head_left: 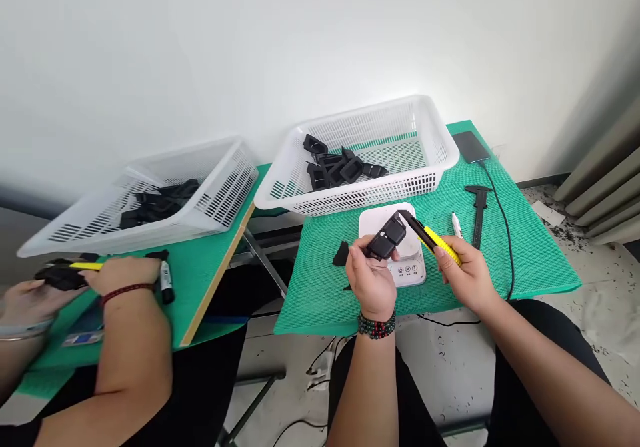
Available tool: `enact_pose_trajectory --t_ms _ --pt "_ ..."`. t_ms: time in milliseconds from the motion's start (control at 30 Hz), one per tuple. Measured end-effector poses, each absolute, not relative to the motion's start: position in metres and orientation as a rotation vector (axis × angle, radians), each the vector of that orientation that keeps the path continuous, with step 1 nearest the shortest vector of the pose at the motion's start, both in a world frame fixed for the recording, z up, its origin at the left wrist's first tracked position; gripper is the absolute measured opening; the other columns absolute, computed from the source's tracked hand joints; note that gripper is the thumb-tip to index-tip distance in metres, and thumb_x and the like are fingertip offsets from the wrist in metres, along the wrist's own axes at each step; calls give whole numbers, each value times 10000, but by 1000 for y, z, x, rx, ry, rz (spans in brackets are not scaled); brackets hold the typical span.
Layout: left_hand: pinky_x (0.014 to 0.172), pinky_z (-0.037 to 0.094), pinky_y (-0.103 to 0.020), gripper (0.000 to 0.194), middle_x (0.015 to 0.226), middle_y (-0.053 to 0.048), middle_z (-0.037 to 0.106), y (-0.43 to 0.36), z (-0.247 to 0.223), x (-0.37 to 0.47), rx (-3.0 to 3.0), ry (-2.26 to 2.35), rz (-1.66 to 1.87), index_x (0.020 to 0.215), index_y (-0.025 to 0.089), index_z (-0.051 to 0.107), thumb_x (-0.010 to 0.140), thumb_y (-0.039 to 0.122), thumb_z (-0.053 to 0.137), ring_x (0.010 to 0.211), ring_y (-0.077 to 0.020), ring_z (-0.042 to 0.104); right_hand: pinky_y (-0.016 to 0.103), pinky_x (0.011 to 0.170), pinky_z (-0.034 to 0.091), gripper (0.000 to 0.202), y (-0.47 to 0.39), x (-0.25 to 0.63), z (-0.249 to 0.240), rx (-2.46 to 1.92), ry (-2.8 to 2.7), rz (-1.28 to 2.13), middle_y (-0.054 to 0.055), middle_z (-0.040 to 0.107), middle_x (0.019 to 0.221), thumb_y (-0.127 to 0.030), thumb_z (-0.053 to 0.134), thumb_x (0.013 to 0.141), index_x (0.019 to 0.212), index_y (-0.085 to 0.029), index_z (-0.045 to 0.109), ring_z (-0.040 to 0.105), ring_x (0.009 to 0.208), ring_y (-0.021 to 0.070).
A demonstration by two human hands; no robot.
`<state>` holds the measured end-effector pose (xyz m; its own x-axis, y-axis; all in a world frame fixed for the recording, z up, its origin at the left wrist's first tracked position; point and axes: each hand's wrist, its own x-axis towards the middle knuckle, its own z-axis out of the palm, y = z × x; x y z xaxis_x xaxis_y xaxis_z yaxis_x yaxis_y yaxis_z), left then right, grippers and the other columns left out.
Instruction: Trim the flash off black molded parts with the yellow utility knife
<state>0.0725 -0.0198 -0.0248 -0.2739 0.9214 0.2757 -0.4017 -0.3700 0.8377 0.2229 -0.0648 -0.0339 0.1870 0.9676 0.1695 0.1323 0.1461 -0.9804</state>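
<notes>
Black part [387, 237]: held in left grip [371, 277] over white scale [419, 276]
Yellow cutter [440, 242]: clasped in right grip [466, 270], tip at part's edge
Table [311, 287]: covered in green mesh, white basket [370, 198] set at back
Floor [435, 373]: strewn with dark scraps [553, 215]

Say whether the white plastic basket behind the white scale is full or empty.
Partly full: black plastic parts occupy some of the basket.

Scale [413, 255], caliper [479, 215] on green table [313, 280]

A white wall [300, 40] rises behind the far edge of the right table [535, 253] — off its right edge, a curtain [603, 173] and black-flecked floor [580, 250].
</notes>
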Motion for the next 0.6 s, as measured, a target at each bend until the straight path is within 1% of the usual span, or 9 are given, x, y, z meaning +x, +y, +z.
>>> enact_pose_trajectory --t_ms 67,133,267,333,400,467,600 --pt "556 509 -308 466 730 -30 659 -18 -23 70 898 776 1739 860 188 654 932 643 585 561 -157 615 260 444 420 437 -65 220 -35 -1244 -1169 927 -16 548 633 -599 601 929 967 -176 705 503 488 132" --pt "581 539 -317 429 805 -52 694 -17 -22 67 862 739 1655 892 184 677 899 613 651 611 -164 641 258 429 422 452 -64 219 -35 -1222 -1119 968 -17 556 631 -625 604 919 935 -181 688 505 467 127" --pt "673 574 -303 349 908 -64 723 -17 -20 64 873 653 1498 983 201 729 791 477 821 761 -168 682 254 409 419 467 -63 217 -36 -1183 -1076 1029 -23 562 617 -648 629 895 934 -186 679 507 440 123" --pt "713 579 -281 369 983 -69 736 -17 -20 65 908 654 1469 1022 216 746 734 399 887 847 -169 704 251 405 415 459 -63 217 -35 -1170 -1067 1046 -25 562 613 -643 646 886 919 -187 673 506 435 120" --pt "745 595 -286 413 1025 -76 748 -16 -23 67 956 705 1469 1064 224 752 709 361 914 880 -177 725 250 405 412 452 -64 217 -34 -1156 -1061 1059 -26 559 609 -636 654 885 907 -185 671 506 433 119" --pt "757 618 -312 430 996 -74 761 -14 -27 69 981 782 1494 1083 215 748 721 385 908 824 -175 741 250 407 412 456 -65 217 -33 -1151 -1062 1067 -26 558 608 -635 653 888 921 -181 681 508 434 120" --pt "661 629 -305 418 835 -37 743 -11 -34 71 1027 927 1532 1003 173 717 757 474 869 629 -139 713 256 410 421 489 -67 218 -32 -1172 -1089 1080 -22 561 619 -662 652 878 946 -179 697 515 443 125"
